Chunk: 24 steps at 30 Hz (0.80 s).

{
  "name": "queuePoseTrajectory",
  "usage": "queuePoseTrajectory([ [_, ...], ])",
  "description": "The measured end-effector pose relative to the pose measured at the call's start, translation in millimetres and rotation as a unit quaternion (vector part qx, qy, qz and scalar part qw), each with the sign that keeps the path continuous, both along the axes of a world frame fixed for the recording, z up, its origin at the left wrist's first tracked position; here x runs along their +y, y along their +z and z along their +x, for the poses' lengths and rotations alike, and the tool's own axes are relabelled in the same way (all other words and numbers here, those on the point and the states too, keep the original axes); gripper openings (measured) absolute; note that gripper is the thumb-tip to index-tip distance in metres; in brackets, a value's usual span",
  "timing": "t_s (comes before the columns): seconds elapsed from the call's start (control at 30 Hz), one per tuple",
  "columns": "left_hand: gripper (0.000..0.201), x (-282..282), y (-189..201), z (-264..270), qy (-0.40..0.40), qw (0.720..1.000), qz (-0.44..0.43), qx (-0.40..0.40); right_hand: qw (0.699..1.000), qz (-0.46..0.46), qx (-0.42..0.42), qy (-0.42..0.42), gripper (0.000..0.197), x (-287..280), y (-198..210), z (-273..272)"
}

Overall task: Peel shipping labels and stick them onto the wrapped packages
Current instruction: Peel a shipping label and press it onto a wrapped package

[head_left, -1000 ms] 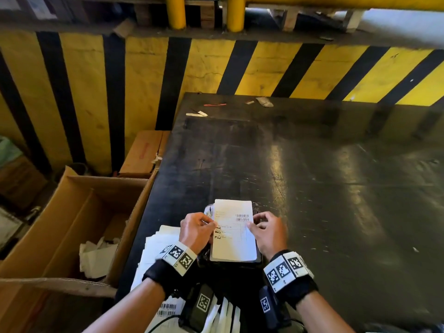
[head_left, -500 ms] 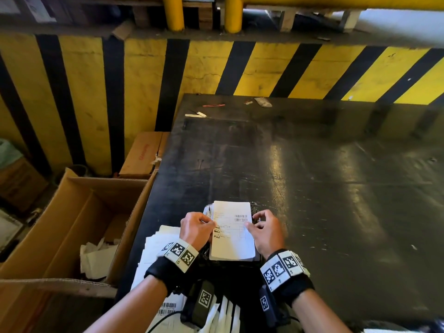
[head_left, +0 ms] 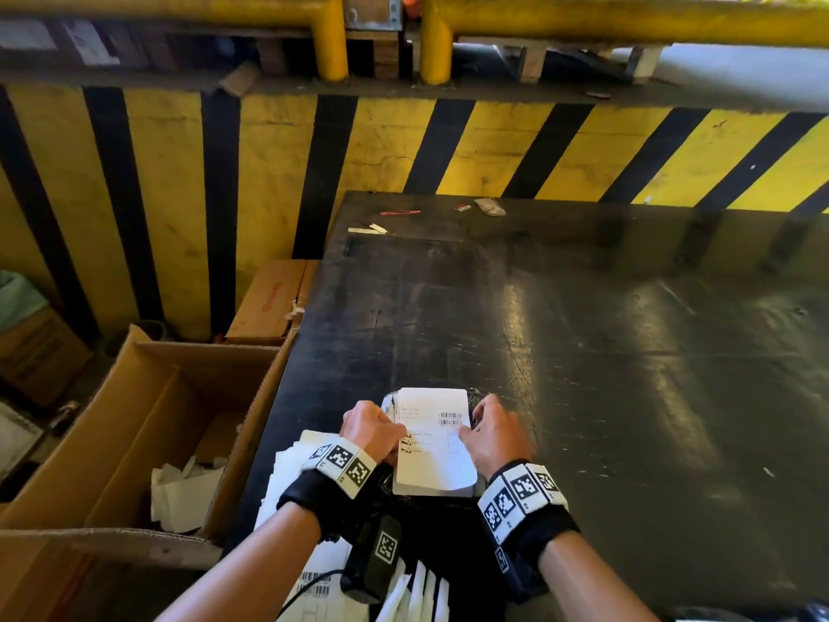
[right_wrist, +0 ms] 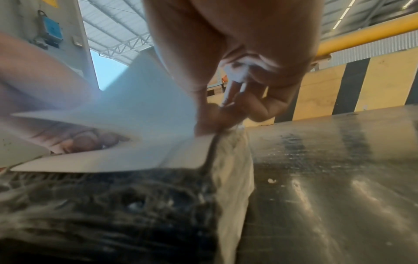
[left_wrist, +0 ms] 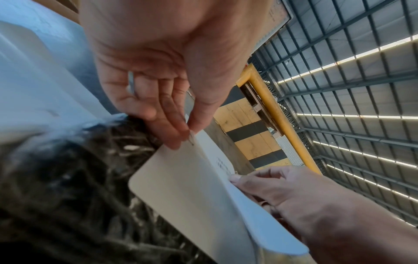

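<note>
A white shipping label (head_left: pixel 433 442) with a barcode lies over a black wrapped package (head_left: pixel 421 502) at the table's near edge. My left hand (head_left: pixel 372 430) pinches the label's left edge between thumb and fingers (left_wrist: pixel 181 132). My right hand (head_left: pixel 491 435) pinches the right edge (right_wrist: pixel 210 125) and also keeps a small white scrap (right_wrist: pixel 235 78) curled in its fingers. In the wrist views the label (left_wrist: pixel 185 178) shows two layers parting at its near end, a bluish-white one above a beige one (right_wrist: pixel 113 160). The package's crinkled wrap (right_wrist: pixel 135 205) sits just below.
The black table (head_left: pixel 583 374) stretches ahead and right. A pile of white label sheets (head_left: pixel 296 478) lies by my left wrist. An open cardboard box (head_left: pixel 134 442) with paper scraps stands left of the table, with a smaller carton (head_left: pixel 269 303) behind it. A yellow-black striped wall (head_left: pixel 448 150) stands beyond.
Both hands keep the label over the package. The right hand has spread flatter along the label's right edge. The view has tilted slightly.
</note>
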<state>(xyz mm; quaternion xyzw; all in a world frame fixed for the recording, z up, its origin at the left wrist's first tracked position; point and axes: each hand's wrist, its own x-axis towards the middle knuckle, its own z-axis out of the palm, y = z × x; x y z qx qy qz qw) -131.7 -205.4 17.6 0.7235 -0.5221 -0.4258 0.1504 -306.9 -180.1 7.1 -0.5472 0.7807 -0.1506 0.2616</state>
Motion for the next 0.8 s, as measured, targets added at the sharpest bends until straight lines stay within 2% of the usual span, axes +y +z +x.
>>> queuePoseTrajectory([
  [0.13,0.018,13.8,2.4,4.8,-0.019,0.999,-0.013,0.035,1.000,0.012,0.027,0.008,0.038,5.2,1.0,-0.4],
  [0.3,0.019,20.3,-2.2,10.2,-0.017,0.999,-0.026,0.045,1.000,0.012,-0.011,0.003,0.040,26.6,3.6,-10.1],
  [0.4,0.023,26.4,-8.0,15.6,-0.065,0.997,-0.043,-0.005,0.999,0.025,-0.029,0.005,0.053,43.0,-4.0,-15.8],
  [0.53,0.046,46.4,-15.5,20.3,-0.153,0.981,-0.090,-0.085,0.991,0.034,-0.130,-0.002,0.077,57.9,-17.8,-23.2],
  [0.6,0.056,54.3,-18.3,20.9,-0.199,0.965,-0.114,-0.128,0.987,0.034,-0.158,0.014,0.066,63.4,-19.4,-23.4],
  [0.7,0.059,59.3,-17.2,22.1,-0.222,0.959,-0.127,-0.124,0.988,0.014,-0.146,0.036,0.039,71.4,-18.3,-21.3],
  [0.8,0.062,60.0,-12.9,22.6,-0.257,0.944,-0.140,-0.155,0.993,0.007,-0.106,0.043,0.035,77.6,-21.6,-23.2],
])
